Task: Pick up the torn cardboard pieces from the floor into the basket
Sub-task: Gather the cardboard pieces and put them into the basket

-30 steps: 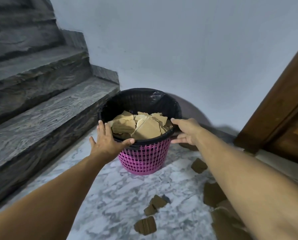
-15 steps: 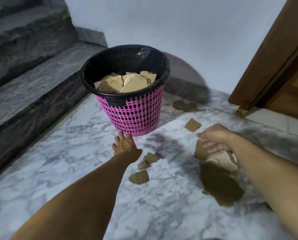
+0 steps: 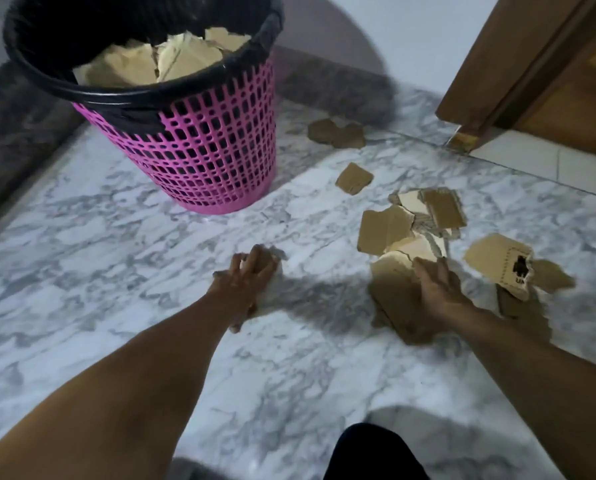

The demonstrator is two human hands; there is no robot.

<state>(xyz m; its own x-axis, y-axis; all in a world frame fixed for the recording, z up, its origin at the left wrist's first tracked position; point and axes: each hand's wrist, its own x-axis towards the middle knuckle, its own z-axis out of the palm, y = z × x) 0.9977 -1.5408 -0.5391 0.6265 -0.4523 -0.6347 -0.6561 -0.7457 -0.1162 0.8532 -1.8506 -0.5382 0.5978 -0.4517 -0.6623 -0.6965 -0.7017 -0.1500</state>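
The pink basket [image 3: 220, 150] with a black liner stands at the upper left and holds several torn cardboard pieces [image 3: 172, 60]. My left hand [image 3: 244, 282] is down on the marble floor, its fingers curled round a small brown cardboard piece [image 3: 262, 260]; the view there is blurred. My right hand [image 3: 438, 289] grips the right side of a large brown cardboard piece [image 3: 393, 299] at the near end of a loose pile [image 3: 428, 209]. More pieces lie apart: a printed one [image 3: 501, 265], a small square one [image 3: 353, 178] and two near the wall [image 3: 336, 133].
A wooden door and frame [image 3: 532, 64] stand at the upper right. A dark stone stair step [image 3: 12, 133] runs along the left, behind the basket. My dark-clad knee [image 3: 369, 452] shows at the bottom edge. White marble floor [image 3: 116, 271] lies between basket and arms.
Both hands left the basket rim and came down to the floor. The left hand now covers the small pieces; the right hand went to the pile. The camera moved closer and lower.
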